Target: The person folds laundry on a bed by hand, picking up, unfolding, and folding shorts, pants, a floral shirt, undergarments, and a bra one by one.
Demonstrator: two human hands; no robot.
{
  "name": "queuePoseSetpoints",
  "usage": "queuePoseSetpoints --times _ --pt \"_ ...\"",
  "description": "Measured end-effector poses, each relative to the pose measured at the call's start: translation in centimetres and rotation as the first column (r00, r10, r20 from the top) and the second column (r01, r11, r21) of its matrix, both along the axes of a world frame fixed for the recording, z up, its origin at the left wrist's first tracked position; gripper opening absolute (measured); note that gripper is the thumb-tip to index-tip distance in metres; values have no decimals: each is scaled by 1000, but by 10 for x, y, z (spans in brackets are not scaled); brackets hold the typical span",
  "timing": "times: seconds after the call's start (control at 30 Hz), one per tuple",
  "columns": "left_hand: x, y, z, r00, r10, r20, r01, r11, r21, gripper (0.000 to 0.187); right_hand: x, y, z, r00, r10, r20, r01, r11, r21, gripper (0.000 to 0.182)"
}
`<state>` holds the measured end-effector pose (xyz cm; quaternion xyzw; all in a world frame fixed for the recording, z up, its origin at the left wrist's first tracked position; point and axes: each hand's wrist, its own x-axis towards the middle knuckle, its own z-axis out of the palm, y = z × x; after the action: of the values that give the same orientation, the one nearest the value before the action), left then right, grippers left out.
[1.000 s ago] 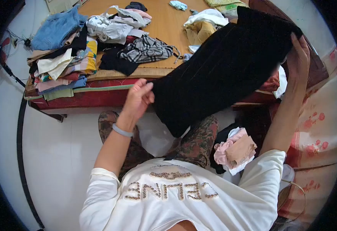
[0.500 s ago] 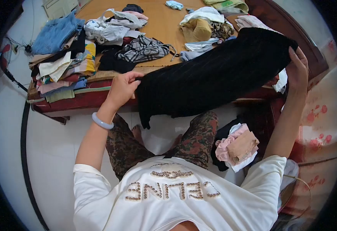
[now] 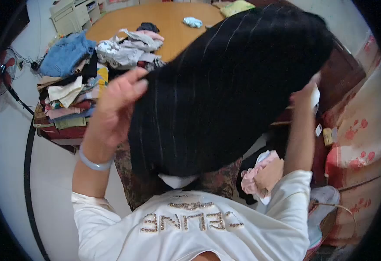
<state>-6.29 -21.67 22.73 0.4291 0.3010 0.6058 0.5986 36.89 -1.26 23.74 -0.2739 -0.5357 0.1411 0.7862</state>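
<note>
- Black cloth (image 3: 225, 95) billowing now, soft-looking, thin pale stripes running down it; a broad curved sheet stretched in the air between both hands, above the patterned trousers (image 3: 129, 180), covering part of the smooth wooden table (image 3: 125, 19);
- left hand (image 3: 120, 100) pinching one edge, thumb close to fingers; glossy pale bangle (image 3: 97, 166) at the wrist;
- right hand (image 3: 305, 91) blurred, gripping the opposite edge, fingertips partly hidden;
- off left, crumpled blue denim (image 3: 67, 52) tops a layered clothes stack (image 3: 66, 93);
- low right, wrinkled pink fabric (image 3: 253, 180) beside a flat tan piece (image 3: 269, 176).
</note>
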Motion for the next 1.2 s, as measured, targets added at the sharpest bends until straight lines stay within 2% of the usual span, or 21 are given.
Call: queuePoseSetpoints --times 0.03,0.07,0.1,0.13,0.17,0.23,0.3,0.37,0.43,0.53,0.63,0.73,0.83,0.93,1.07,1.17,1.2 --pt "5 -5 -1 995 95 42 -94 995 -10 32 -29 0 -31 1000 -9 18 11 998 -66 36" --pt "0 -2 -17 995 71 70 -64 993 -96 39 -62 -8 -68 999 17 50 -9 989 -148 36" --pt "4 -5 -18 997 -15 72 26 989 -145 38 -98 -25 -108 991 109 75 -86 960 -267 36" --pt "7 -9 -23 997 -16 70 29 982 -186 38 -134 -48 -149 969 236 76 -188 900 -394 36" --pt "6 -7 -38 995 50 83 -25 958 -287 34 -166 -73 -186 929 367 52 -292 810 -509 36" --pt "-9 -3 -57 974 47 221 39 928 -370 30 -208 -123 -243 815 574 -76 -471 581 -664 36" --pt "-39 -1 -97 963 165 215 -55 896 -441 26 -227 -158 -274 712 672 -202 -568 382 -729 36" --pt "-52 -9 -122 946 246 211 -123 874 -470 23 -229 -172 -285 660 697 -280 -612 283 -739 36" --pt "-55 -22 -136 927 295 230 -166 875 -454 21 -229 -181 -291 639 701 -316 -628 238 -741 37" --pt "-39 -31 -134 896 302 326 -97 849 -519 18 -228 -187 -297 625 700 -346 -636 199 -745 37" --pt "-21 -36 -109 919 225 323 -117 940 -320 15 -219 -197 -301 617 691 -376 -640 163 -751 37" --pt "-26 -26 -108 874 51 483 72 970 -233 12 -213 -207 -306 608 681 -408 -649 130 -750 37" --pt "-26 -17 -123 904 252 345 -89 901 -425 13 -215 -215 -312 595 677 -433 -657 99 -747 37" --pt "-26 -18 -126 848 399 349 -188 842 -506 12 -229 -213 -316 577 684 -446 -668 82 -739 38" --pt "-40 -21 -128 864 237 444 -108 949 -296 14 -254 -204 -319 566 692 -449 -678 79 -731 38" --pt "-30 -21 -136 852 255 456 -107 940 -324 17 -263 -200 -315 562 693 -451 -685 85 -724 38" --pt "-30 -19 -146 844 132 520 32 955 -295 20 -264 -199 -314 559 694 -453 -689 86 -719 39"
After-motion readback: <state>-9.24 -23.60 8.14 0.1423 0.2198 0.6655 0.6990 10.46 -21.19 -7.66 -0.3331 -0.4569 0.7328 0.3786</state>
